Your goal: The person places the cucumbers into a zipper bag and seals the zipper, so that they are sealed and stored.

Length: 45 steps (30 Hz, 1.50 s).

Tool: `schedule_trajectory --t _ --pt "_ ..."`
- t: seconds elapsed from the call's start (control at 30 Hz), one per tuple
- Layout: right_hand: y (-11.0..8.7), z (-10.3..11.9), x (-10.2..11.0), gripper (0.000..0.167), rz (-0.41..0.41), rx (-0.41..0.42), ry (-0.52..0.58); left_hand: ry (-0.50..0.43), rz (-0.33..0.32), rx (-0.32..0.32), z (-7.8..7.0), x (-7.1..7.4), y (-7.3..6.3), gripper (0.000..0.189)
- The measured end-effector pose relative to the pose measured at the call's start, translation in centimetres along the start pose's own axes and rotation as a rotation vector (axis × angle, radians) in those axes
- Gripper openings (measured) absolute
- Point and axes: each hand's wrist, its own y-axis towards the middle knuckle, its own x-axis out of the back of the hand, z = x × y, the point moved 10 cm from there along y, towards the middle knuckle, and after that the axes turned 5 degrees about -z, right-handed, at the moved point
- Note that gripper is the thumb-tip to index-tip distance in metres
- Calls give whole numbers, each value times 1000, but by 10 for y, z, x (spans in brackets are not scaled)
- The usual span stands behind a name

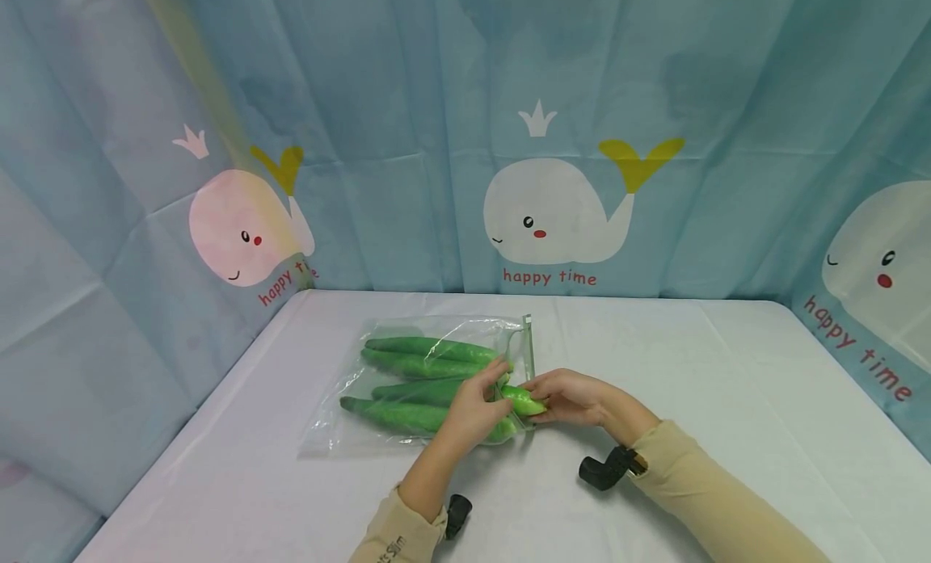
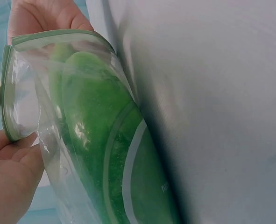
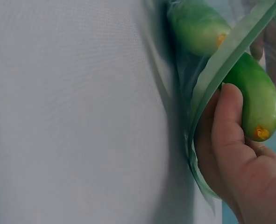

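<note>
A clear zip bag (image 1: 334,434) with a green-edged mouth lies on the table, its mouth to the right. Several long green cucumbers (image 1: 407,415) lie inside it. One cucumber (image 3: 261,105), its tip pale with a small yellow end, pokes out at the mouth. My right hand (image 1: 575,397) reaches into the mouth and grips that tip, the thumb along its side. Holding the bag's edge beside the mouth is my left hand (image 1: 473,409), seen in the left wrist view with fingers around the green rim (image 2: 6,112). Plastic and hands partly hide the cucumbers.
A white cloth covers the table (image 1: 691,361). Behind and at both sides hangs a blue curtain (image 1: 407,224) printed with whales. Black wrist cameras sit at both sleeves, the right one (image 1: 604,470) just above the table.
</note>
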Motion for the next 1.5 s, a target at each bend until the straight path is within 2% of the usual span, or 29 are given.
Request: schedule_trajectory --t 0.13,0.33,0.63,0.8,0.9,1.07,1.13,1.2,1.3,1.4,1.5 --pt "4 -1 0 49 -29 -2 -3 -4 8 11 0 0 0 59" --pt "11 -5 4 47 -158 -40 -54 4 19 22 0 -1 0 57" --pt "22 -11 4 25 -270 -75 -105 -11 35 -5 -3 -1 -1 55" --pt "23 -12 8 23 -308 -86 -103 23 38 -25 -6 -1 -1 54" --pt "20 -10 19 25 -360 -102 -90 53 39 -28 -6 -1 -2 54" --pt "14 11 59 37 -569 -72 -66 122 44 -31 -7 -1 -1 55" --pt "15 23 72 47 -619 -42 -43 149 52 -43 -9 0 -1 54" --pt "20 32 81 56 -624 -27 -35 184 69 -52 -11 0 0 53" --pt "30 36 87 64 -585 -58 -41 246 136 -61 -13 -2 1 51" --pt "42 34 88 65 -545 -112 -81 307 215 -45 -13 -6 3 52" --pt "52 31 88 58 -519 -150 -119 343 268 -34 -17 -7 10 53"
